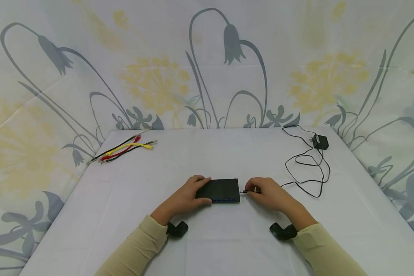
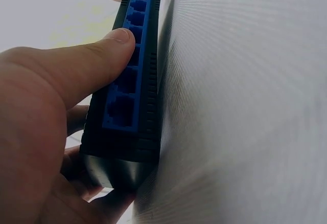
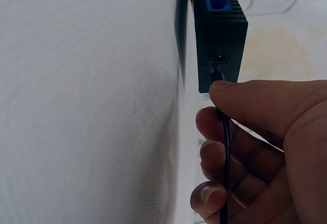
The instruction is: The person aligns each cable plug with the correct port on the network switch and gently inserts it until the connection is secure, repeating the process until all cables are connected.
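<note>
Fingers of the right hand [image 1: 267, 193] pinch the plug [image 3: 215, 72] at the box [image 1: 220, 189] socket.
Left hand [image 1: 189, 194] grips the box near the table [image 1: 227, 237] front edge; push straight.

Both forearms, in pale yellow-green sleeves, reach forward and angle inward toward the black switch [image 1: 220, 190], one on each side of it. A small black camera unit sits under each wrist.

Left hand [image 1: 186, 197]: at the switch's left end, palm down, fingers wrapped over the top edge. The left wrist view shows the thumb [image 2: 97, 63] pressed flat across the blue port face, other fingers curled beneath the casing.

Right hand [image 1: 270, 193]: just off the switch's right end, knuckles up. Thumb [image 3: 255, 101] and curled fingers pinch the black plug [image 3: 216, 73], whose tip sits at the socket in that end.
</note>
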The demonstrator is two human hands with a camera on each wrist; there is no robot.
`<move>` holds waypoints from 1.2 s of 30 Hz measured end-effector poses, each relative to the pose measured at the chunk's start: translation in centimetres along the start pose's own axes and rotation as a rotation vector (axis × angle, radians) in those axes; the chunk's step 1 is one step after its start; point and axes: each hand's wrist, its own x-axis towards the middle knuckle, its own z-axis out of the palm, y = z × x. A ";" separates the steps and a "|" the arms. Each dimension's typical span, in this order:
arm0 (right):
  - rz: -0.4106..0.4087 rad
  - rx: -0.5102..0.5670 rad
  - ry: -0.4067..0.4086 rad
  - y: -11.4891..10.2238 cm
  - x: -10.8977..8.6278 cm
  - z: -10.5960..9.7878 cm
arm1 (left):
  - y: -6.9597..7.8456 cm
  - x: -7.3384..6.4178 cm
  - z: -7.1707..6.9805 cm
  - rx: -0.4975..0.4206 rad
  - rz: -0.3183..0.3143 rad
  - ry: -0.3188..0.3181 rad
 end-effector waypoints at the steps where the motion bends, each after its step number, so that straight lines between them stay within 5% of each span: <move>1: -0.004 -0.002 -0.001 0.0 0.0 0.0 | 0.0 0.0 0.0 -0.001 -0.001 0.000; 36: -0.021 -0.006 0.013 0.2 0.0 0.6 | 0.0 0.1 0.1 0.006 0.008 0.006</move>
